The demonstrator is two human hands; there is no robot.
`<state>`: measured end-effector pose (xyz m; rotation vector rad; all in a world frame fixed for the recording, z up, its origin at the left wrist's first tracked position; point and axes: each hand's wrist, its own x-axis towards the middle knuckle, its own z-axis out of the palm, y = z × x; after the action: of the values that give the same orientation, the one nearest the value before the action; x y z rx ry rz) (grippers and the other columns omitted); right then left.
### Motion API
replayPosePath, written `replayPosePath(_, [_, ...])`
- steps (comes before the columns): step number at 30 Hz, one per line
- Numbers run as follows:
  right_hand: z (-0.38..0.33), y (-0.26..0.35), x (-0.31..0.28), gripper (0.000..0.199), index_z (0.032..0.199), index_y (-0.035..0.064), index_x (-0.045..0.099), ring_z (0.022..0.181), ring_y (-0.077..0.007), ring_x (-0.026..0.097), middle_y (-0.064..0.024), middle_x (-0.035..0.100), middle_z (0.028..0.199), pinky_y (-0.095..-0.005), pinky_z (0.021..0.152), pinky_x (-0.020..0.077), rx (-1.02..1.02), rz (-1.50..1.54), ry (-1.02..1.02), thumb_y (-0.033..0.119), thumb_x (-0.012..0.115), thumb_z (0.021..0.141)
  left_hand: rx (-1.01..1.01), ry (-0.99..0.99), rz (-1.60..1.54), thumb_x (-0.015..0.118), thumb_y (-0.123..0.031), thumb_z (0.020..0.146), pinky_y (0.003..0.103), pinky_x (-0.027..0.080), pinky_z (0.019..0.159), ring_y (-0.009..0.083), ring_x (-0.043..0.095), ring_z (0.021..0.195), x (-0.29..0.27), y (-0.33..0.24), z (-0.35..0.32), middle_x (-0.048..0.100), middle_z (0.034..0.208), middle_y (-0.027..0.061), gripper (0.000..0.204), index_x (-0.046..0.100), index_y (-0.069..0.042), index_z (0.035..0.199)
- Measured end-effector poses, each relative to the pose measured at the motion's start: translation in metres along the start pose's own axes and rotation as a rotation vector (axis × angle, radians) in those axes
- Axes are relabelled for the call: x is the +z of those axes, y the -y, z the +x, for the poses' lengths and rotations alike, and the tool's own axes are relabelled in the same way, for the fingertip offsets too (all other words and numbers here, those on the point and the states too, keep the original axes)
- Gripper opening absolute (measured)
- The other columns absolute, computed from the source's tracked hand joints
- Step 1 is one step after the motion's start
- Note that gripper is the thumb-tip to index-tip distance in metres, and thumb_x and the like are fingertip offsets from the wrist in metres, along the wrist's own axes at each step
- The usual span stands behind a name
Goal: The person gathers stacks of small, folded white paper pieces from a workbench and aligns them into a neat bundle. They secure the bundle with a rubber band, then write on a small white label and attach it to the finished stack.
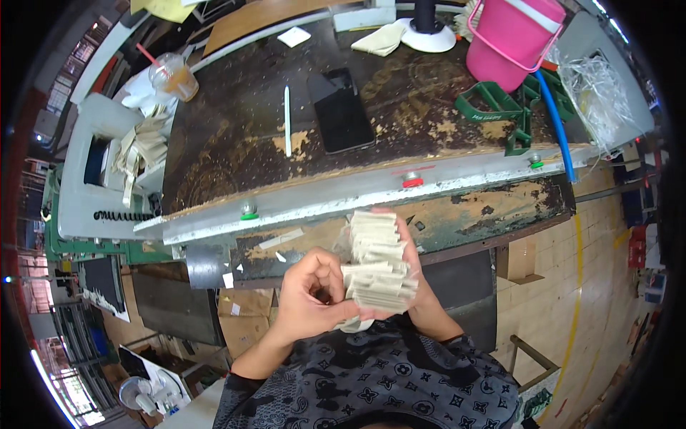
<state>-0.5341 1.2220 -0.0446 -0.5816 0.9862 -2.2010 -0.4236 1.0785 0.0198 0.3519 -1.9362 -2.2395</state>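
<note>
A thick stack of cream cut pieces point(382, 286), fabric or thin sheet material, is held in front of my chest, its many edges fanned in uneven layers. My right hand point(413, 250) wraps round the stack's far and right side, partly hidden behind it. My left hand point(312, 294) pinches the stack's left edge, thumb below and fingers curled. A loose pale piece point(355, 326) hangs under the stack near my left thumb. Beyond my hands lies the front ledge point(471, 214) of a worn machine table.
On the dark tabletop point(236, 143) lie a black phone point(341, 114) and a white pen point(287, 121). A pink bucket point(514, 43), green metal or plastic dies point(489, 104) and a blue tube point(556, 121) stand right. Cream scraps point(143, 146) and a drink cup point(174, 77) sit left. Red button point(412, 180) on the front rail.
</note>
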Motion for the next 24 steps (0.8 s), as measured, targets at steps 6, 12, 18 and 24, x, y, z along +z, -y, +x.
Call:
replayPosePath(6, [-0.003,0.003,-0.011,0.078,0.146,0.0051,0.037,0.123,-0.026,0.061,-0.0168,0.058,0.136,-0.0379,0.101,0.0533,-0.149,-0.007,-0.131,0.018,0.079,0.081,0.309,0.157,0.188,0.101,-0.026,0.063,0.029,0.048,0.076,0.0151,0.06,0.098,-0.009,-0.018,0.028,0.063,0.114,0.0099,0.079,0.055,-0.002,0.123])
replayPosePath(12, [-0.004,0.01,-0.034,0.062,0.141,0.0043,0.043,0.115,-0.0243,0.064,-0.0153,0.062,0.127,-0.0391,0.099,0.0541,-0.204,0.157,-0.324,0.03,0.066,0.09,0.59,0.309,0.609,0.095,-0.042,0.069,0.049,0.045,0.109,0.0411,0.051,0.134,0.004,-0.043,0.065,0.047,0.145,0.024,0.095,0.049,-0.005,0.144])
replayPosePath(18, [-0.03,0.016,-0.078,0.127,0.158,-0.0002,0.022,0.133,-0.0317,0.052,-0.0165,0.05,0.143,-0.0464,0.112,0.0387,-0.453,-0.637,-0.393,0.042,0.094,0.063,0.576,-0.075,1.124,0.093,-0.035,0.072,0.045,0.048,0.103,0.0376,0.055,0.127,-0.085,-0.066,0.081,0.054,0.137,0.0173,0.064,0.067,-0.01,0.125])
replayPosePath(24, [-0.046,0.003,-0.093,0.125,0.159,0.0032,0.02,0.134,-0.0316,0.049,-0.0156,0.045,0.146,-0.0463,0.111,0.0394,-0.299,-0.736,-0.346,0.041,0.093,0.065,0.062,-0.655,1.388,0.072,-0.009,0.088,0.041,0.056,0.082,0.0323,0.072,0.092,-0.359,-0.076,0.066,0.074,0.097,0.017,0.02,0.073,-0.002,0.107])
